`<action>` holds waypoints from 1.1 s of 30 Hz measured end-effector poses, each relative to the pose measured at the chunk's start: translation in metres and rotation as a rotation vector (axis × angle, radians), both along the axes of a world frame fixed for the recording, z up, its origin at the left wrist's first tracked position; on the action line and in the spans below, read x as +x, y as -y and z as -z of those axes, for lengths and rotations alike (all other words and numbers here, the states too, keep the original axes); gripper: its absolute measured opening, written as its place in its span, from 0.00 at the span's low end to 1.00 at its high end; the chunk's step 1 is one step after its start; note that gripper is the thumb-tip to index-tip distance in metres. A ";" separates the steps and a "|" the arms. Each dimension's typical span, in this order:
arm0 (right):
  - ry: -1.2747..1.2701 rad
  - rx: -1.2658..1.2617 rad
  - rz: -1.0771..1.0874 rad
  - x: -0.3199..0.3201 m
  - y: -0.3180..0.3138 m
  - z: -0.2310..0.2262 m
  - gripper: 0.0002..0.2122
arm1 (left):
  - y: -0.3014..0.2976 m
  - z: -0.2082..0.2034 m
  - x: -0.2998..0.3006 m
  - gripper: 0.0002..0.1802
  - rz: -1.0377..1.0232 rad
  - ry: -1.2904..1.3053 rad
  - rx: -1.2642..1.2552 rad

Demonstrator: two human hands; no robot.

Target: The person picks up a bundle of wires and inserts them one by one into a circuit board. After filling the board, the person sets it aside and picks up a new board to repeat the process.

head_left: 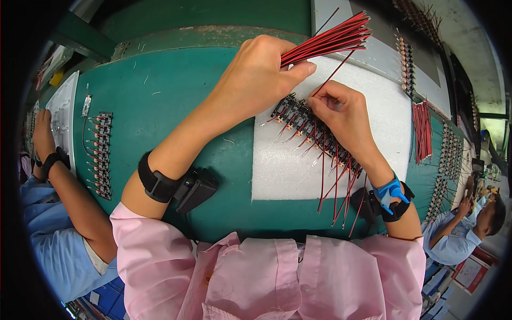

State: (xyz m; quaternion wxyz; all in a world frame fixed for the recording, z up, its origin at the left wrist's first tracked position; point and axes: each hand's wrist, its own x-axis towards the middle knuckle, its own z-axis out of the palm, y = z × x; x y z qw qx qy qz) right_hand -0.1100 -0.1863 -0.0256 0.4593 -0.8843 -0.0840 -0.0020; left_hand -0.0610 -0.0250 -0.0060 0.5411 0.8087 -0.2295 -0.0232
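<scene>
My left hand [261,74] is closed around a bundle of thin red wires [333,38] that fan out up and to the right. My right hand [341,109] pinches a single red wire [335,72] and rests its fingertips on a diagonal row of small black components [298,121] lying on a white foam pad [282,170]. Several components lower in the row carry red wires [336,184] that trail toward me. Both wrists wear black straps; the right one also has a blue clip.
The pad lies on a green bench [160,85]. A second row of black components [101,154] sits at the left beside another person's arm [64,186]. More red wires [422,130] and component strips lie at the right, where another person sits.
</scene>
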 end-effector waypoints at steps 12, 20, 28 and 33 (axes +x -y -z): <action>0.015 -0.014 0.008 0.000 -0.001 0.000 0.04 | 0.000 -0.004 -0.002 0.13 -0.011 0.022 0.008; -0.008 -0.022 0.004 0.001 0.000 0.000 0.03 | 0.000 -0.005 -0.002 0.13 -0.007 0.010 0.011; -0.041 -0.037 0.012 0.002 -0.001 -0.001 0.03 | -0.001 -0.005 -0.002 0.13 -0.004 0.036 0.010; -0.045 -0.037 0.016 0.002 0.000 0.000 0.03 | -0.001 -0.009 -0.003 0.14 -0.006 0.012 0.048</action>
